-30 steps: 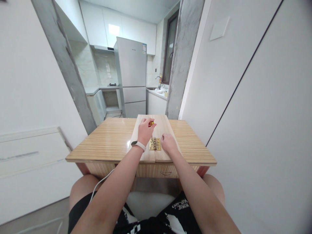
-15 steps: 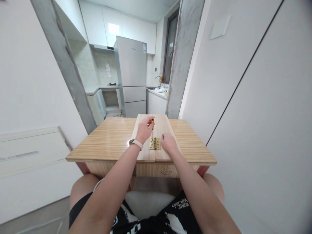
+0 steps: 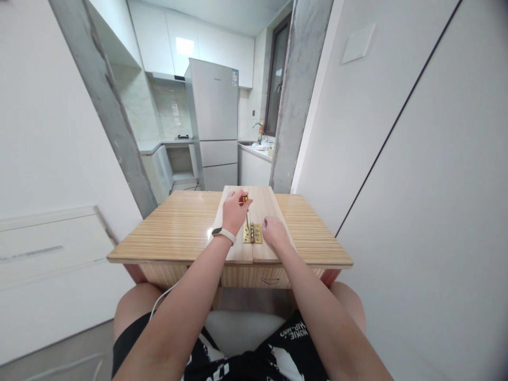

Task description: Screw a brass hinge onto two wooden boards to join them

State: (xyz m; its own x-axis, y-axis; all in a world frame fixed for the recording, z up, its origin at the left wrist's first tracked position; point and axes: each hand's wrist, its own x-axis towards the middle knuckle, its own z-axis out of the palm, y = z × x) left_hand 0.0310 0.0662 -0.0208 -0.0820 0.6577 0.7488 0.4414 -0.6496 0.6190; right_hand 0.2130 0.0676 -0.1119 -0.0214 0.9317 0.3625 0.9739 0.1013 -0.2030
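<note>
Two pale wooden boards (image 3: 264, 209) lie side by side on a wooden table (image 3: 182, 227). A brass hinge (image 3: 253, 233) sits across their seam. My left hand (image 3: 234, 211), with a white band on the wrist, is closed around a small screwdriver (image 3: 246, 207) with a yellow and red handle. The screwdriver stands nearly upright with its tip on the hinge's left leaf. My right hand (image 3: 274, 233) rests on the right board just beside the hinge, fingers curled, holding the board down.
A grey fridge (image 3: 213, 124) and kitchen counter with a tap (image 3: 259, 138) stand beyond the table. A concrete pillar (image 3: 298, 95) rises behind the table's far right corner. White walls flank both sides. A white cable (image 3: 162, 299) hangs by my left knee.
My left hand has twisted on the screwdriver handle, rising slightly and then settling back down over it. My right hand and the hinge have stayed put.
</note>
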